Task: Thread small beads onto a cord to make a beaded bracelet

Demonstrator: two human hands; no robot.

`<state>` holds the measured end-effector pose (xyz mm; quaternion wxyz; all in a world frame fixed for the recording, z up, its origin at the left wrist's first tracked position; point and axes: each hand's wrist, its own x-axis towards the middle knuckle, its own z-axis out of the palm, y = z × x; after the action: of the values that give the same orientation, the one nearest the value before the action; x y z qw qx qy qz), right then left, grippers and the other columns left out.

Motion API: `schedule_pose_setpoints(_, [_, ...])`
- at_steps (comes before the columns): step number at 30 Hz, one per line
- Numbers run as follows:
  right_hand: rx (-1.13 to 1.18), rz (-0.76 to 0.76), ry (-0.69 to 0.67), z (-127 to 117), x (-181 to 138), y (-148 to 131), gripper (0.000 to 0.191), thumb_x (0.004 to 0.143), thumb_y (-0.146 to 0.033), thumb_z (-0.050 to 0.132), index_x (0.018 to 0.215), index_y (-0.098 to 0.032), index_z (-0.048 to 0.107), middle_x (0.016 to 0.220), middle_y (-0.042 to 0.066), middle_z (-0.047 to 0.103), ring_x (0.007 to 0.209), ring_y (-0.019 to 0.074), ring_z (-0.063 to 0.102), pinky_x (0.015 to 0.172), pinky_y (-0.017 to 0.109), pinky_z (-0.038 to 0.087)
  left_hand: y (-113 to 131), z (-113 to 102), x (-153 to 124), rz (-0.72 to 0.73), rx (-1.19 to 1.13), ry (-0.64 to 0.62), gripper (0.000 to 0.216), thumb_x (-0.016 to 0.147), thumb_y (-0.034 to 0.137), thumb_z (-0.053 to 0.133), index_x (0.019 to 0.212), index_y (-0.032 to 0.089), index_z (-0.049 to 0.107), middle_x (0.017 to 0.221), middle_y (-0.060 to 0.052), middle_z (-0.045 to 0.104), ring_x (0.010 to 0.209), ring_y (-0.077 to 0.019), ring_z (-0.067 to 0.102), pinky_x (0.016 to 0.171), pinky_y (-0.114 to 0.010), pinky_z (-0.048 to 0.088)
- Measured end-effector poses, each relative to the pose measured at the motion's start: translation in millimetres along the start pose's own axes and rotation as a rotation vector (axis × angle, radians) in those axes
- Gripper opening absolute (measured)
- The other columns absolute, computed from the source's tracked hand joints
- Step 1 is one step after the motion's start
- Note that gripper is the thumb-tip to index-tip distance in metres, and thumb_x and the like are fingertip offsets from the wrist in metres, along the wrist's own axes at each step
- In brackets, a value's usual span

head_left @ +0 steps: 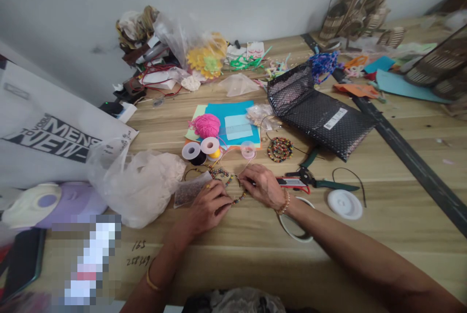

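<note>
- Head view, centre of the frame: the beaded strand (240, 198) lies between your two hands, low over the surface (226, 264).
- Your left hand (213, 203) has its fingers pinched on the strand; your right hand (260, 184) has its fingers bent in close at the other end, but you can't tell from here whether they grip it.
- Expect the strand to be light and limp, its small beads smooth and likely to roll or slide; your surest hold would be a fingertip pinch on the cord beside a bead.
- Just right of your right hand, the utility knife (290, 182) and green-handled shears (309, 173) crowd that side, so mind their edges.
- Left of centre, the clear packet (190, 190) sits against your left hand, and the spools (194, 154) stand above it.
- You have more room toward the bottom of the frame, between your forearms.
</note>
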<state>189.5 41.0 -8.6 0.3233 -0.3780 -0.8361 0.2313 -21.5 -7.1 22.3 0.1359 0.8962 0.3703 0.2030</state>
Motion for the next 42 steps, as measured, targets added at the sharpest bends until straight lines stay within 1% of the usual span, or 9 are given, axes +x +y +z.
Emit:
schedule_pose_setpoints(7, [0.005,-0.014,0.008,1,0,1,0.011,0.087,-0.015,0.053,0.079,-0.018,0.061,0.077,0.005,0.063,0.075,0.0176,0.055,0.071,0.028,0.04,1,-4,1,0.007,0.02,-0.039,0.012,0.081,0.012,0.057,0.082,0.018,0.067,0.082,-0.006,0.062,0.097,-0.0219,0.052,0.09,-0.04,0.046])
schedule_pose_setpoints(17, [-0.001,-0.007,0.001,1,0,1,0.011,0.087,-0.016,0.053,0.08,-0.017,0.061,0.079,0.006,0.064,0.075,0.0176,0.056,0.072,0.028,0.04,0,-5,1,0.016,0.018,-0.054,0.009,0.082,0.016,0.059,0.078,0.018,0.066,0.082,-0.006,0.061,0.098,-0.0221,0.052,0.089,-0.04,0.046])
schedule_pose_setpoints(22, [0.0,-0.008,0.011,-1,0,0,0.01,0.086,-0.015,0.054,0.079,-0.017,0.061,0.077,0.005,0.063,0.075,0.0178,0.056,0.071,0.028,0.04,-1,-4,1,0.01,0.011,-0.076,0.011,0.082,0.016,0.058,0.078,0.019,0.067,0.081,-0.005,0.06,0.096,-0.0213,0.052,0.09,-0.041,0.045])
schedule_pose_setpoints(28, [0.003,-0.001,0.001,-2,1,-2,0.012,0.087,-0.016,0.053,0.078,-0.017,0.061,0.076,0.006,0.064,0.072,0.0174,0.055,0.07,0.028,0.04,-2,1,-1,0.002,-0.009,-0.094,0.011,0.083,0.017,0.057,0.082,0.02,0.067,0.083,-0.005,0.06,0.1,-0.0225,0.051,0.089,-0.041,0.045])
schedule_pose_setpoints(32, [0.002,-0.006,-0.008,-1,1,0,0.011,0.088,-0.017,0.053,0.08,-0.017,0.061,0.078,0.006,0.064,0.074,0.0176,0.055,0.071,0.028,0.04,-3,3,-1,-0.01,-0.016,-0.1,0.011,0.082,0.016,0.058,0.084,0.019,0.067,0.085,-0.006,0.06,0.101,-0.0228,0.05,0.091,-0.041,0.045])
schedule_pose_setpoints(38, [-0.007,0.012,-0.01,-1,1,-1,0.011,0.087,-0.017,0.053,0.079,-0.017,0.061,0.079,0.006,0.064,0.075,0.0177,0.056,0.072,0.028,0.04,0,-6,1,-0.013,0.014,-0.093,0.013,0.079,0.011,0.059,0.085,0.018,0.067,0.087,-0.007,0.06,0.103,-0.0237,0.049,0.093,-0.043,0.045])
schedule_pose_setpoints(42, [-0.003,0.006,-0.009,-2,1,-2,0.012,0.087,-0.016,0.053,0.078,-0.017,0.061,0.078,0.006,0.064,0.074,0.0172,0.055,0.071,0.028,0.04,1,-12,1,-0.024,0.033,-0.083,0.011,0.079,0.012,0.06,0.083,0.019,0.067,0.087,-0.006,0.059,0.106,-0.0243,0.048,0.096,-0.044,0.044])
